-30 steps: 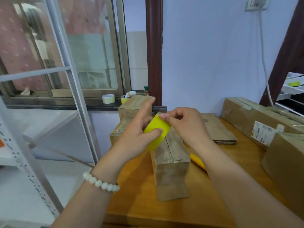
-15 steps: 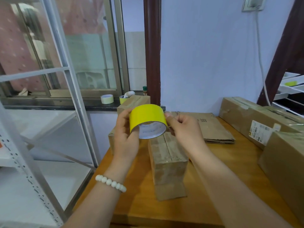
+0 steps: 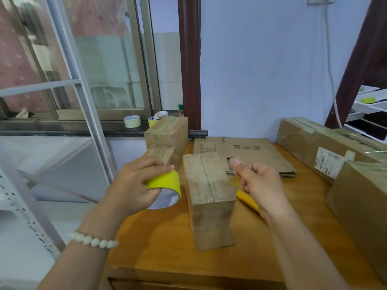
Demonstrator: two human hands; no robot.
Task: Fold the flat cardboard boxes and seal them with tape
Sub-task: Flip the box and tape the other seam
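Left fingers (image 3: pixel 156 166) were curled round the yellow tape roll (image 3: pixel 166 181), held in the left hand (image 3: pixel 134 185) just left of the middle box (image 3: pixel 209 185) on the table (image 3: pixel 167 237). Right hand (image 3: pixel 261 185): thumb pressed to forefinger, pinched thing not made out. A yellow tool (image 3: pixel 247 198) was half hidden behind it. Counted: two stacked boxes (image 3: pixel 167 132), two big boxes (image 3: pixel 310 141) cut off at right, one flat cardboard stack (image 3: pixel 251 153), two sill rolls (image 3: pixel 132 121).

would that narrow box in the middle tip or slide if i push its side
Probably tips: the narrow box stands tall on a slim base. Likely light, being small cardboard. The smooth table might let a low push slide it.
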